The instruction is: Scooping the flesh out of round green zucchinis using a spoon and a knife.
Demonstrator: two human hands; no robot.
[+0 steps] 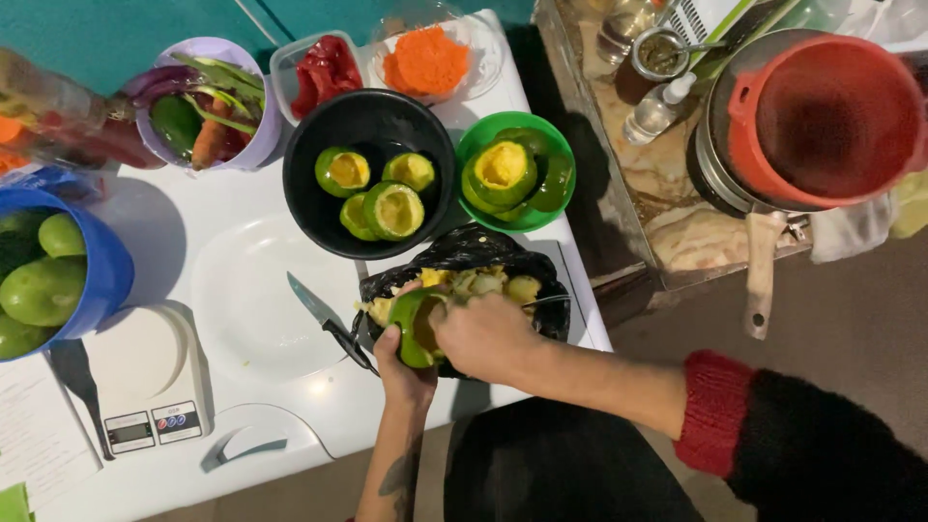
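Gripping green squash (414, 327): left hand (401, 372) | right hand (483, 333) curled inside, tool hidden | bag (464, 253) beneath

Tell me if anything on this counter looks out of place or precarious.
The knife lies loose with its blade on the white plate, its handle right beside the left hand. The pan's handle juts over the side counter's edge. Nothing looks spilled.

Green hollowed squash (416, 329) held tilted; over black-lined scrap bowl (541, 290).

White table (242, 193), teal wall (116, 29), brown floor (851, 300).
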